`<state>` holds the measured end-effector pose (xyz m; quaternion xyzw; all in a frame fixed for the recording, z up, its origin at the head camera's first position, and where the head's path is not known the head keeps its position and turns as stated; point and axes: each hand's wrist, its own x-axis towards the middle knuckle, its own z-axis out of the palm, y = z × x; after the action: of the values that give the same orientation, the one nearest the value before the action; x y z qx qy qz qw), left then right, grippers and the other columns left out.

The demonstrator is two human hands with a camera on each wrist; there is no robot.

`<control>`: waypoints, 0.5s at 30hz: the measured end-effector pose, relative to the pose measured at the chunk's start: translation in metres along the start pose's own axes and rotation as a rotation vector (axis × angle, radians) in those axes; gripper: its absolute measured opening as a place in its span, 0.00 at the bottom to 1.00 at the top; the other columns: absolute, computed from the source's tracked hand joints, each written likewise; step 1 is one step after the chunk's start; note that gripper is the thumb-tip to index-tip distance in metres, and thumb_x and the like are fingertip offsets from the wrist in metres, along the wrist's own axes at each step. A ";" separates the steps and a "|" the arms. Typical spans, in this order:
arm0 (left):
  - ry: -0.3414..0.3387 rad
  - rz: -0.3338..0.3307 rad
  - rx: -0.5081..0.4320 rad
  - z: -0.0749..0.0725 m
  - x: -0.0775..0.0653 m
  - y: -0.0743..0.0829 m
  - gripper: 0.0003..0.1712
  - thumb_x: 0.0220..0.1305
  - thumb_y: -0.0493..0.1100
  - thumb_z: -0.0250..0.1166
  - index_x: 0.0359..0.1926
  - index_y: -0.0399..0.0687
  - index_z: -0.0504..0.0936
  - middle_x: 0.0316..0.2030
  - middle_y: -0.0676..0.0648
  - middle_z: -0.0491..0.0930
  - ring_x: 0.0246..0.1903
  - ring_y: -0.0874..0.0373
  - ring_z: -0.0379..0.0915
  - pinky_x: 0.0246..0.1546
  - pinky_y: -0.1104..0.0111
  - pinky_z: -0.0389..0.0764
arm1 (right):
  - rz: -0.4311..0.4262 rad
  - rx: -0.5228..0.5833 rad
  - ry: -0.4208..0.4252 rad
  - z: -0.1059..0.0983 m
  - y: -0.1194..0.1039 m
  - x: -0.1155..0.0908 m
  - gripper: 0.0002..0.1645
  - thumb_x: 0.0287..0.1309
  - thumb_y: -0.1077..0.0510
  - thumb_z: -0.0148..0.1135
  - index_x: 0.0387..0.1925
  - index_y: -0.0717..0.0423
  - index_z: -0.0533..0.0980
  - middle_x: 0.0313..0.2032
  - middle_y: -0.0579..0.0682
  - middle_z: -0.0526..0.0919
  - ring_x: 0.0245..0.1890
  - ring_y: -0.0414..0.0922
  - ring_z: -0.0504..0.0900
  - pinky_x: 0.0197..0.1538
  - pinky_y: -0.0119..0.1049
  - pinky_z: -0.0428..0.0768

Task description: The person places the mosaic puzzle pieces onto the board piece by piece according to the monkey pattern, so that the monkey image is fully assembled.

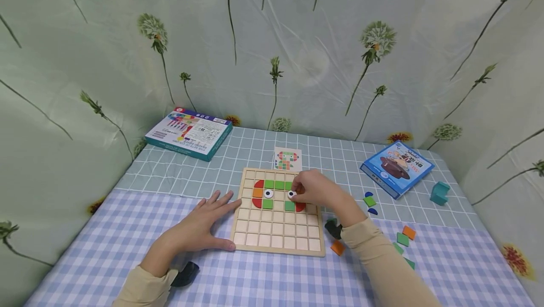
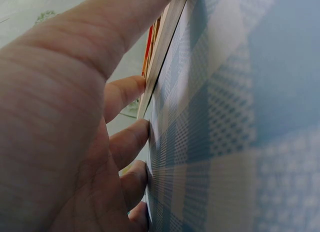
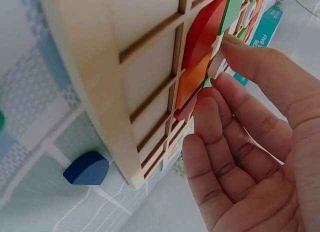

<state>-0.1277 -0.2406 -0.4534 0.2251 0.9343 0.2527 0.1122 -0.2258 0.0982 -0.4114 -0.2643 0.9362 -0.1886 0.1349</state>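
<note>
A wooden grid board (image 1: 276, 243) lies on the table, with red, orange and green tiles and a round eye piece (image 1: 268, 194) set in its upper rows. My right hand (image 1: 316, 189) is over the board's upper right, thumb and index finger pinching a second, white-rimmed eye piece (image 1: 291, 194). In the right wrist view that eye piece (image 3: 216, 65) sits between the fingertips, close over an orange tile (image 3: 193, 81). My left hand (image 1: 199, 224) lies spread on the cloth, its thumb and a fingertip at the board's left edge.
A pattern card (image 1: 288, 156) lies behind the board. Right of it are blue and green pieces (image 1: 369, 201), orange and green tiles (image 1: 403, 239), a blue box (image 1: 397, 169) and a teal block (image 1: 439, 193). Another box (image 1: 189, 133) is at the back left.
</note>
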 end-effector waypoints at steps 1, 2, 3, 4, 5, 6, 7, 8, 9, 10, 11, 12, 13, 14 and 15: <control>-0.001 -0.001 0.000 0.000 0.000 0.000 0.64 0.51 0.76 0.78 0.83 0.60 0.64 0.85 0.39 0.54 0.84 0.27 0.42 0.77 0.24 0.47 | 0.002 0.002 -0.002 0.000 0.000 0.000 0.09 0.63 0.55 0.79 0.40 0.56 0.88 0.33 0.45 0.87 0.33 0.38 0.79 0.44 0.33 0.85; -0.001 -0.001 0.000 0.000 0.000 0.000 0.64 0.51 0.76 0.78 0.83 0.60 0.64 0.85 0.39 0.54 0.84 0.27 0.42 0.77 0.24 0.47 | 0.004 0.000 -0.004 0.001 -0.001 0.001 0.09 0.63 0.55 0.78 0.40 0.56 0.88 0.34 0.45 0.87 0.33 0.38 0.80 0.44 0.33 0.85; -0.001 -0.002 0.001 0.000 0.000 0.001 0.64 0.51 0.76 0.78 0.83 0.60 0.64 0.85 0.39 0.55 0.84 0.27 0.42 0.77 0.24 0.47 | 0.006 0.002 -0.007 0.001 -0.001 0.001 0.09 0.63 0.55 0.78 0.40 0.56 0.88 0.34 0.45 0.88 0.33 0.38 0.80 0.44 0.34 0.85; -0.001 -0.003 0.003 0.000 0.000 0.001 0.64 0.51 0.76 0.78 0.83 0.60 0.64 0.85 0.39 0.55 0.84 0.27 0.42 0.77 0.24 0.47 | 0.008 0.003 -0.009 0.001 -0.002 0.001 0.09 0.64 0.55 0.78 0.40 0.55 0.88 0.34 0.45 0.88 0.33 0.38 0.80 0.44 0.33 0.85; -0.001 -0.003 0.005 0.000 0.000 0.001 0.64 0.51 0.75 0.78 0.83 0.60 0.64 0.85 0.39 0.55 0.84 0.27 0.42 0.77 0.24 0.47 | 0.005 0.002 -0.010 0.001 -0.002 0.001 0.08 0.64 0.55 0.78 0.40 0.55 0.88 0.34 0.45 0.88 0.33 0.38 0.80 0.44 0.33 0.85; -0.001 -0.003 0.006 0.000 0.000 0.001 0.64 0.51 0.75 0.78 0.83 0.60 0.64 0.85 0.39 0.55 0.84 0.27 0.42 0.77 0.24 0.47 | 0.003 0.000 -0.011 0.002 -0.002 0.001 0.08 0.64 0.55 0.78 0.40 0.55 0.88 0.34 0.45 0.88 0.34 0.38 0.80 0.44 0.33 0.85; -0.001 -0.003 0.005 0.000 0.000 0.001 0.64 0.51 0.75 0.78 0.83 0.60 0.64 0.85 0.39 0.55 0.84 0.27 0.42 0.77 0.24 0.47 | 0.003 -0.002 -0.012 0.002 -0.003 0.001 0.08 0.64 0.56 0.78 0.40 0.55 0.88 0.34 0.45 0.88 0.34 0.38 0.80 0.44 0.33 0.85; -0.001 -0.003 0.005 0.000 0.000 0.001 0.64 0.51 0.75 0.78 0.83 0.60 0.64 0.85 0.39 0.55 0.84 0.27 0.42 0.77 0.24 0.47 | 0.003 -0.004 -0.012 0.001 -0.003 0.001 0.08 0.64 0.56 0.78 0.40 0.55 0.88 0.34 0.45 0.88 0.34 0.38 0.80 0.44 0.34 0.85; -0.001 -0.003 0.003 -0.001 0.000 0.001 0.64 0.51 0.75 0.78 0.83 0.60 0.64 0.85 0.39 0.55 0.84 0.26 0.42 0.77 0.24 0.47 | 0.001 -0.005 -0.012 0.001 -0.004 0.001 0.09 0.64 0.56 0.78 0.40 0.56 0.88 0.35 0.45 0.88 0.34 0.38 0.80 0.44 0.34 0.85; 0.000 -0.002 0.002 -0.001 0.000 0.001 0.64 0.51 0.75 0.78 0.83 0.60 0.64 0.85 0.39 0.55 0.84 0.26 0.42 0.77 0.24 0.47 | -0.001 -0.006 -0.012 0.001 -0.004 0.001 0.09 0.64 0.56 0.78 0.41 0.56 0.88 0.35 0.45 0.88 0.34 0.38 0.80 0.44 0.33 0.85; 0.000 -0.002 0.002 -0.001 0.000 0.001 0.64 0.51 0.75 0.78 0.83 0.60 0.64 0.85 0.39 0.55 0.84 0.26 0.42 0.77 0.24 0.47 | -0.003 -0.011 -0.013 0.001 -0.005 0.001 0.09 0.64 0.56 0.78 0.41 0.56 0.88 0.35 0.46 0.88 0.34 0.38 0.80 0.44 0.33 0.85; -0.001 -0.002 0.000 -0.001 0.000 0.001 0.64 0.51 0.75 0.78 0.83 0.60 0.64 0.85 0.39 0.55 0.84 0.27 0.42 0.77 0.24 0.47 | -0.002 -0.012 -0.013 0.001 -0.005 0.001 0.09 0.64 0.56 0.78 0.41 0.56 0.88 0.35 0.46 0.88 0.34 0.38 0.80 0.45 0.34 0.86; -0.001 -0.002 -0.001 -0.001 0.000 0.001 0.64 0.51 0.75 0.78 0.83 0.60 0.64 0.85 0.39 0.55 0.84 0.27 0.42 0.77 0.24 0.47 | -0.003 -0.014 -0.012 0.001 -0.005 0.001 0.09 0.64 0.56 0.78 0.42 0.56 0.88 0.35 0.46 0.88 0.34 0.38 0.80 0.45 0.34 0.86; 0.000 0.000 -0.001 -0.001 0.000 0.001 0.64 0.50 0.75 0.78 0.83 0.60 0.64 0.85 0.39 0.55 0.84 0.27 0.42 0.77 0.24 0.47 | -0.004 -0.018 -0.011 0.001 -0.005 0.002 0.09 0.63 0.56 0.78 0.42 0.56 0.88 0.35 0.46 0.88 0.34 0.37 0.80 0.45 0.34 0.86; 0.000 0.000 -0.002 0.000 0.000 0.001 0.64 0.50 0.75 0.78 0.83 0.60 0.64 0.85 0.39 0.55 0.84 0.27 0.42 0.77 0.24 0.47 | -0.007 -0.023 -0.010 0.001 -0.005 0.002 0.09 0.63 0.56 0.79 0.41 0.56 0.88 0.35 0.46 0.88 0.34 0.37 0.80 0.45 0.34 0.86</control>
<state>-0.1274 -0.2399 -0.4524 0.2252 0.9340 0.2536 0.1125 -0.2246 0.0928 -0.4108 -0.2698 0.9367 -0.1772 0.1358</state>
